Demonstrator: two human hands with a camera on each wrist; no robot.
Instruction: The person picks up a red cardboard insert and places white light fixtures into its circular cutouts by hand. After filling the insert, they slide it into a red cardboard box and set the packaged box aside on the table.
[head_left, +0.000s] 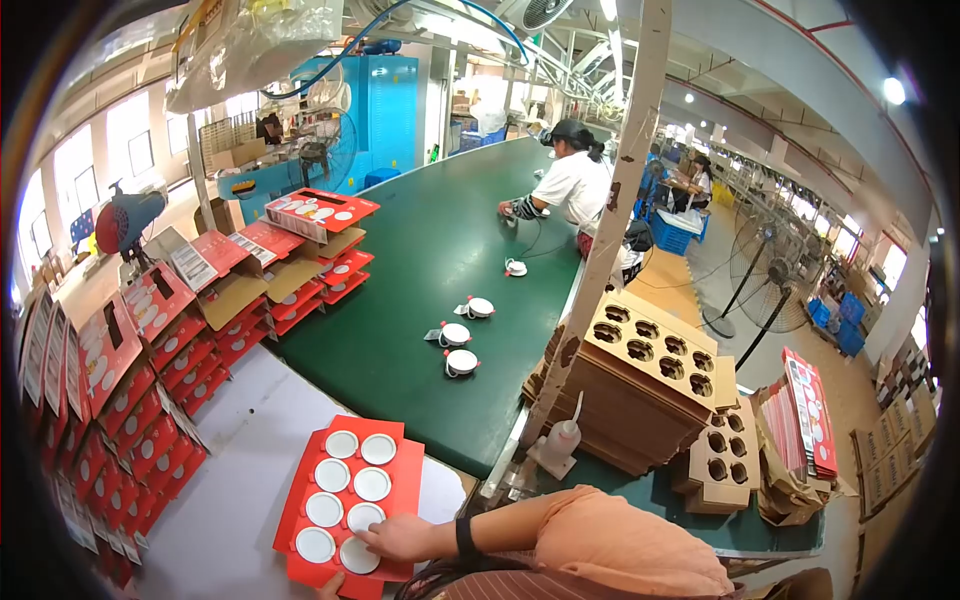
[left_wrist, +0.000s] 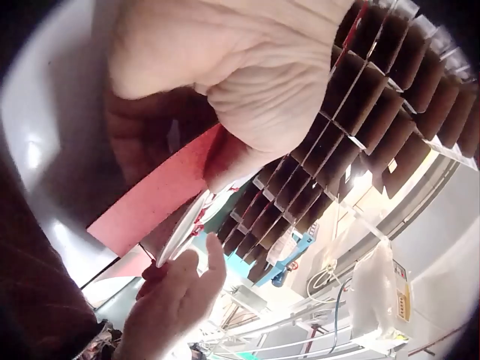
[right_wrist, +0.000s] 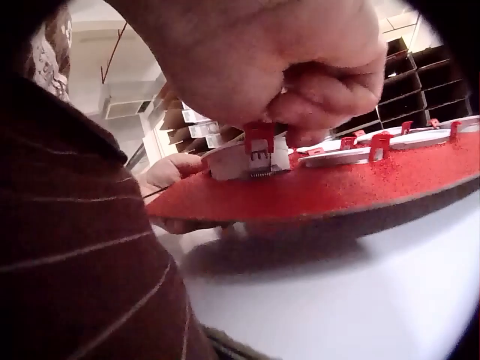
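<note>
A red cardboard insert bears several white round downlights in two rows, over the white tabletop. My left hand grips its near edge, thumb on top and the other fingers underneath; the left wrist view shows this hand large against the red card. At the near right corner, my right hand is on a downlight. In the right wrist view the curled fingers of the right hand pinch at its red clip, and that downlight's rim stands above the card.
Red printed boxes are stacked at the left. Several wired downlights lie on the green conveyor belt, where a person leans over farther along. Cardboard inserts and a white squeeze bottle stand right of a metal post.
</note>
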